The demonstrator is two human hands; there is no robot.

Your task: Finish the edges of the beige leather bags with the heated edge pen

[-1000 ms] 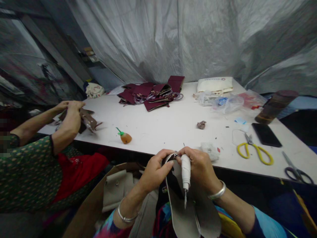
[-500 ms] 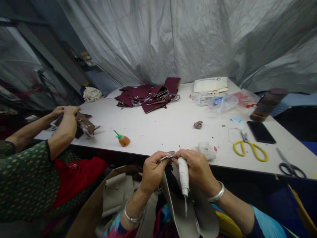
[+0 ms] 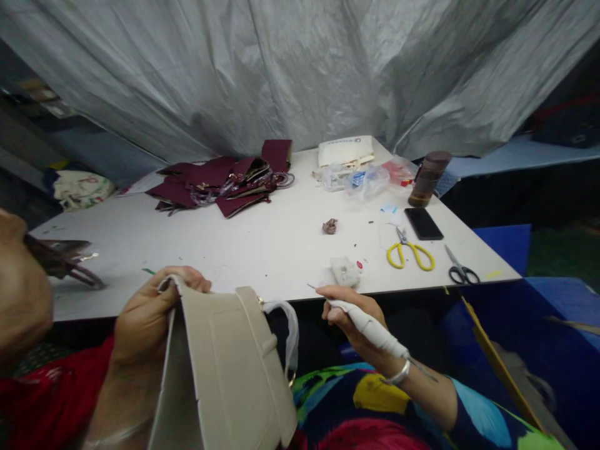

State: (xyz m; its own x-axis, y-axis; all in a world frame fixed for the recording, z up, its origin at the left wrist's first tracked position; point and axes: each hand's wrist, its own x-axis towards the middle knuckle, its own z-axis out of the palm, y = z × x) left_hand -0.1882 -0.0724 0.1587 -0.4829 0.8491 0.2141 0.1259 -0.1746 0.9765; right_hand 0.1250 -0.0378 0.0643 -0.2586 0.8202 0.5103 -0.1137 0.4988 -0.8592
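My left hand (image 3: 145, 319) grips the top edge of a beige handbag (image 3: 229, 362), thumb and fingers pinching its rim. The bag hangs tilted in front of me, its side panel facing me and a plastic-wrapped handle (image 3: 290, 334) on its right. My right hand (image 3: 359, 315), apart from the bag, is closed around an awl (image 3: 370, 328) with a white-wrapped handle. The awl's thin metal tip points left past my fingers, and another thin metal end sticks out near my wrist.
Maroon bag pieces (image 3: 206, 181) are heaped on the white table (image 3: 281, 250). Yellow-handled scissors (image 3: 410, 253), black-handled scissors (image 3: 462, 269), a phone (image 3: 424, 224) and a brown bottle (image 3: 429, 178) are at right. A co-worker's hand (image 3: 23, 294) is at far left by a brown bag (image 3: 60, 256).
My hands have moved apart. The beige handbag has been lifted and turned leftward in my left hand; the awl has swung away from it in my right. The view has shifted right.
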